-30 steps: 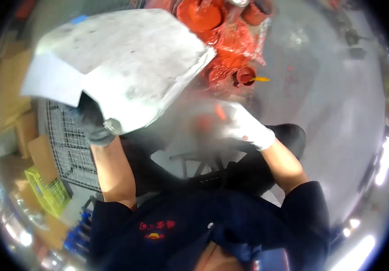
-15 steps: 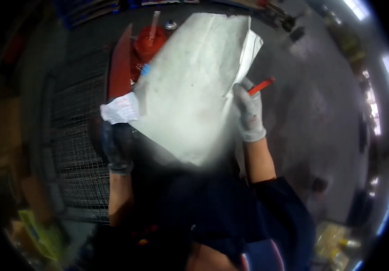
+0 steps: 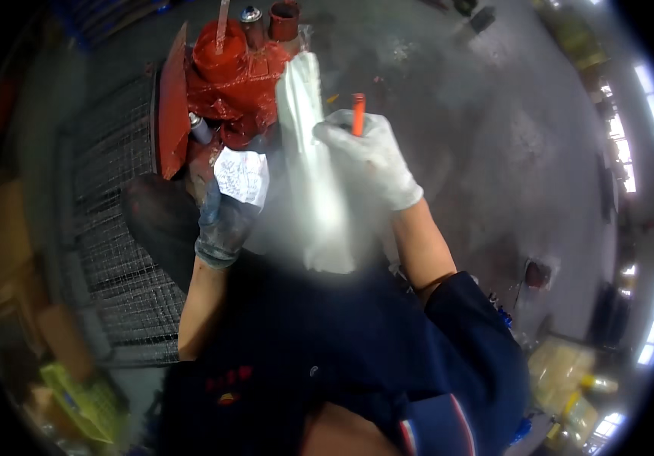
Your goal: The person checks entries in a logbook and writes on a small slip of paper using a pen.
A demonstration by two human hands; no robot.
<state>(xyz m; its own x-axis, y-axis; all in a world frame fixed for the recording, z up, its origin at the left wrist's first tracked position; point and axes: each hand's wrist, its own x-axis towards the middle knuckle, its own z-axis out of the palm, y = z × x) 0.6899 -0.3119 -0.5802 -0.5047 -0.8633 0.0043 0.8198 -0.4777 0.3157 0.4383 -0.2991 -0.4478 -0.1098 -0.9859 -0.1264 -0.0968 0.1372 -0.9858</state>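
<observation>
My left hand (image 3: 228, 228), in a dark, stained glove, is closed on a crumpled white paper note (image 3: 242, 176) covered in handwriting. My right hand (image 3: 368, 156), in a pale grey glove, pinches the edge of a large white sheet (image 3: 308, 144). The sheet hangs in a narrow folded strip between my hands, its lower part blurred. A slim red pen-like tool (image 3: 358, 114) sticks up from the same right hand; its tip is hidden. Whether my left fingers also touch the sheet cannot be made out.
Beyond my hands stand a paint-covered red bucket (image 3: 222, 53) with a clear stick in it, a spray can (image 3: 252, 26) and a small red pot (image 3: 284, 21). A second can (image 3: 200, 128) lies beside an upright red panel (image 3: 173, 106). Wire mesh (image 3: 121, 251) spreads at left.
The white sheet was spread wide and is now folded to a narrow strip. My right hand has come left and turned, with the red tool upright. My left hand with the note has moved right.
</observation>
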